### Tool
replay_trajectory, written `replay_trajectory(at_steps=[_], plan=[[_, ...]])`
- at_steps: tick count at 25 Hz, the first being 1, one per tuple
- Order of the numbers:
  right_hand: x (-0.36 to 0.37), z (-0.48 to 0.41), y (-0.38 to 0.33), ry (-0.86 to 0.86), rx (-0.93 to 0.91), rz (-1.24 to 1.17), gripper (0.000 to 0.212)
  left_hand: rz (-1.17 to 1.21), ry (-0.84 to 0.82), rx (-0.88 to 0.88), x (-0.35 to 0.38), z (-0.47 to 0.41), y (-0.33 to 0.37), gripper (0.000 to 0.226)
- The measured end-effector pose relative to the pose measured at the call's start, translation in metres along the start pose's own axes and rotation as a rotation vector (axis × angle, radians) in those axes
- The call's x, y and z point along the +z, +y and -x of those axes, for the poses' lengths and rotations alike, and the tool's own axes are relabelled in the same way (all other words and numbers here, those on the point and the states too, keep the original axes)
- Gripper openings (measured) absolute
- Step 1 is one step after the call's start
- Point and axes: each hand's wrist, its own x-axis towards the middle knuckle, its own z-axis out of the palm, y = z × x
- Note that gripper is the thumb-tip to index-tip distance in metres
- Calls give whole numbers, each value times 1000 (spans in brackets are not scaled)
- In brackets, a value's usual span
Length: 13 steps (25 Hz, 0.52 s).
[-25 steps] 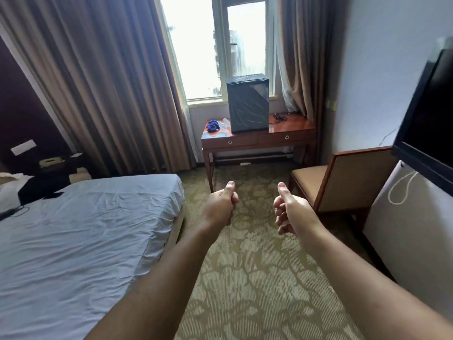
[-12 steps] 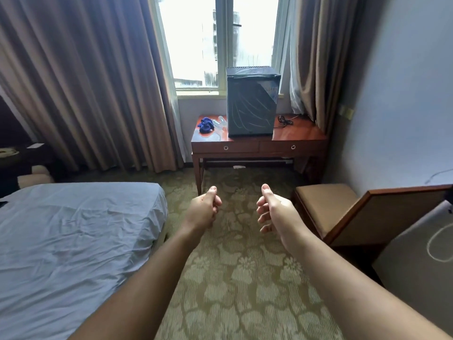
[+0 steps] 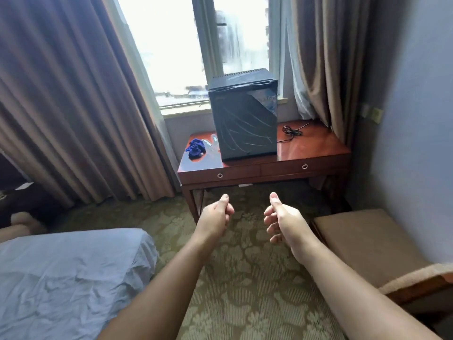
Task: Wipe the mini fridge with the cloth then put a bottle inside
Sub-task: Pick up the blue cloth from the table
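Observation:
A black mini fridge [image 3: 245,119] stands with its door closed on a reddish wooden desk [image 3: 313,148] under the window. Left of it on the desk lie a crumpled blue cloth [image 3: 195,148] and a clear plastic bottle [image 3: 212,143] on its side. My left hand [image 3: 215,214] and my right hand [image 3: 282,217] are stretched out over the carpet, well short of the desk. The left is curled into a loose fist with the thumb up. The right has its fingers loosely bent and apart. Neither holds anything.
A bed with a pale blue sheet [image 3: 61,278] fills the lower left. A brown padded chair [image 3: 375,244] stands at the right by the wall. Brown curtains [image 3: 73,106] hang either side of the window. A black cable [image 3: 291,131] lies on the desk right of the fridge.
The view has moved closer to the desk and fridge, which now look larger. Both hands stay stretched out in front, empty. The wall screen at the right has left the view.

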Motion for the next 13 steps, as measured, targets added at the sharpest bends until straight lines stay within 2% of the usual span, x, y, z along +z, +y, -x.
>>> replay_trajectory(at_steps=[3, 6, 9, 13], plan=[[-12, -77, -34, 16, 7, 23, 60, 46, -14, 21, 6, -75, 35, 47], [5, -146, -50, -28, -2, 87, 61, 51, 50, -30, -12, -157, 26, 47], [42, -224, -51, -60, -1, 152, 58, 37, 93, -72, -30, -247, 1, 47], [109, -341, -64, -82, 20, 231, 55, -7, 67, -60, -70, -368, -19, 47]])
